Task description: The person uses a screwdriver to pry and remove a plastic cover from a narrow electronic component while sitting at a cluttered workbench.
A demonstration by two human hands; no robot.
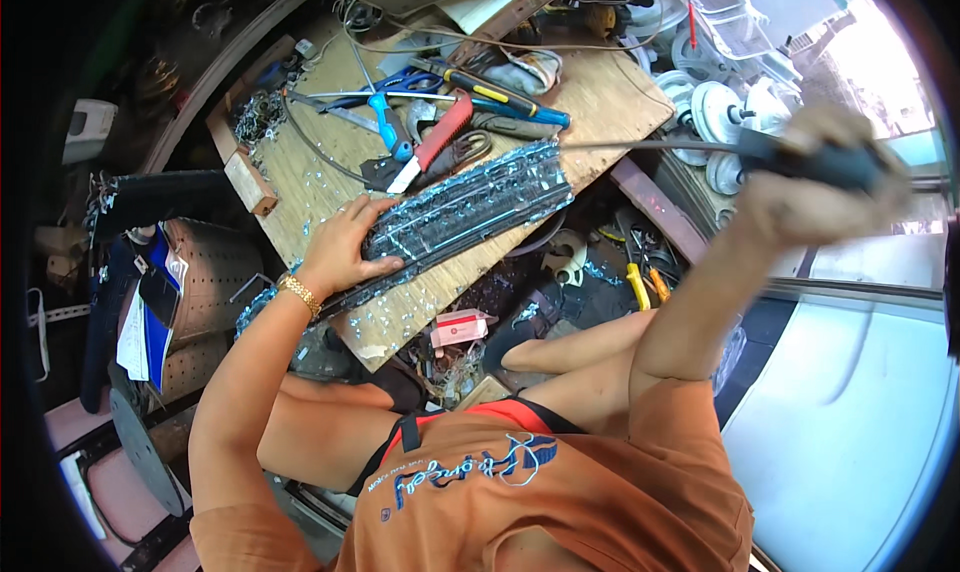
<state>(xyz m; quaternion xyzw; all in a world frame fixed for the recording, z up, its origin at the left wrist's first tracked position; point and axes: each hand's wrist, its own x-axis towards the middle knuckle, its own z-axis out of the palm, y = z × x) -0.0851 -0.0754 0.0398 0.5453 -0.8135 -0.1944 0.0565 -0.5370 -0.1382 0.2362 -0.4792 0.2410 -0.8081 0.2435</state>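
Note:
A long black part (pixel 470 207), covered with bluish shards like broken glass, lies slantwise on the wooden board. My left hand (pixel 348 240) grips its near-left end, fingers over the far edge and thumb on top. My right hand (pixel 815 187), blurred by motion, is raised at the right. It is wrapped round the black handle (pixel 815 162) of a tool with a long thin metal shaft (pixel 650 146). The shaft's far end is at the part's right corner; whether they touch I cannot tell. Beyond the part lie a red-handled cutter (pixel 445 127) and a blue-handled tool (pixel 389 127).
More hand tools and blue-handled scissors (pixel 400 82) lie on the wooden board (pixel 625 97). White plastic reels (pixel 715 112) crowd the far right. Yellow-handled pliers (pixel 638 287) and a small pink-and-white box (pixel 460 329) sit below the board. Perforated metal (pixel 205 277) stands at the left.

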